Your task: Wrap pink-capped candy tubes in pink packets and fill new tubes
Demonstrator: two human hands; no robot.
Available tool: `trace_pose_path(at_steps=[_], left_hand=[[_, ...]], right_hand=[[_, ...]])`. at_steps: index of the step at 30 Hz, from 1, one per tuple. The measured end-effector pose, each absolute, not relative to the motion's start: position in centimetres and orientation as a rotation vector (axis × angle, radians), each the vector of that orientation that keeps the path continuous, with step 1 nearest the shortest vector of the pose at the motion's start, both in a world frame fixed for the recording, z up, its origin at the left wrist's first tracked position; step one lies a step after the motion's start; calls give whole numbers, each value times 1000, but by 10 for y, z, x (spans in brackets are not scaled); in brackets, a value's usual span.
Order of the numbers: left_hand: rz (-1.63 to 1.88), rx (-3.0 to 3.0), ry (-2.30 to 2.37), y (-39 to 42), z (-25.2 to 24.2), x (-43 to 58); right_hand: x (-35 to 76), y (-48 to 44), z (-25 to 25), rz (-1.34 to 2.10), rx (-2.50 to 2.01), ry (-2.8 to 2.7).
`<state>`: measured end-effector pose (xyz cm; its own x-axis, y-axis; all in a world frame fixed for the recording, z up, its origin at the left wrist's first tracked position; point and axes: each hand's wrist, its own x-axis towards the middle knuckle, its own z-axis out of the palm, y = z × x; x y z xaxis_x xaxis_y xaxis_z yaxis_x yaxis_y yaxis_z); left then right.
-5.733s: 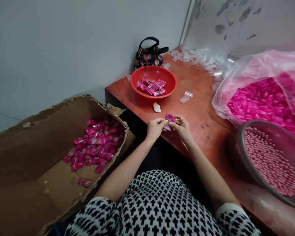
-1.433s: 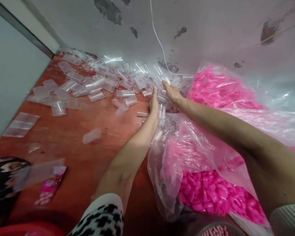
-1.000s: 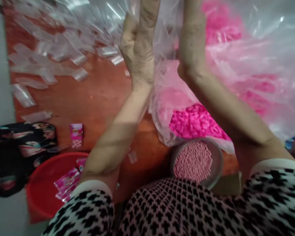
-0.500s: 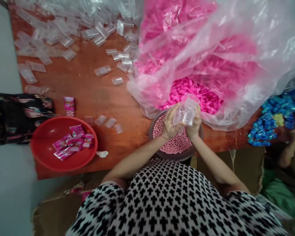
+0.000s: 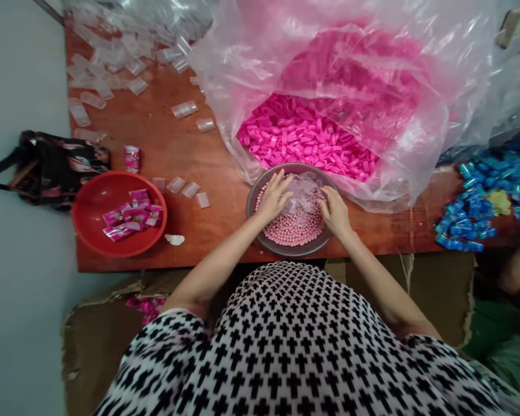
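A dark round bowl [image 5: 292,249] of small pink beads [image 5: 292,232] stands in front of me. Several clear plastic cases [image 5: 302,199] lie heaped on the beads, their outlines hard to separate. My left hand [image 5: 276,195] is over the bowl's left side, fingers spread beside the cases. On the right, my right hand [image 5: 333,208] curves at the edge of the heap with its fingers apart. Neither hand grips anything that I can see. Just behind the bowl, a clear plastic bag [image 5: 433,138] opens on bright pink plastic pieces [image 5: 303,136].
A red bowl [image 5: 84,231] with pink packets [image 5: 134,218] stands left, by a black floral bag [image 5: 47,167]. Clear plastic cases [image 5: 184,110] lie scattered at the back left. Blue packets [image 5: 468,225] are piled at the right, near another person's arm [image 5: 517,266].
Both hands have lowered into the bowl and let go of the clear cases, which now lie on the beads. The bag's mouth shows more pink pieces. My view has shifted.
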<state>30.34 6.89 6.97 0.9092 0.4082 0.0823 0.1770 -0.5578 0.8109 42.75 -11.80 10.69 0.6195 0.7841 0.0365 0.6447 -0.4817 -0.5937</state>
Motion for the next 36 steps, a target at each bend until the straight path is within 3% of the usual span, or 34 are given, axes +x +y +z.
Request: trace_pose_path(at_steps=[9,14,18,23,28,36], left_hand=[[8,2355,769,35,83,265],[-307,2482,851,14,90,298],[-351,2463,769,10,87,306],[-239,2405,688,18,85,292],[15,2270,509,20,102,278],[509,1880,628,14,127,270]], right_hand=[[398,-99,110,676,-2725,-1266],[399,-90,91,814,-2617,-1015],[411,-102,85,814,-2494,-892],[406,-117,90,862,-2180,-768],[388,-115,98,1054,-1507,-416],[364,-113,117,1067,-1304,-257]])
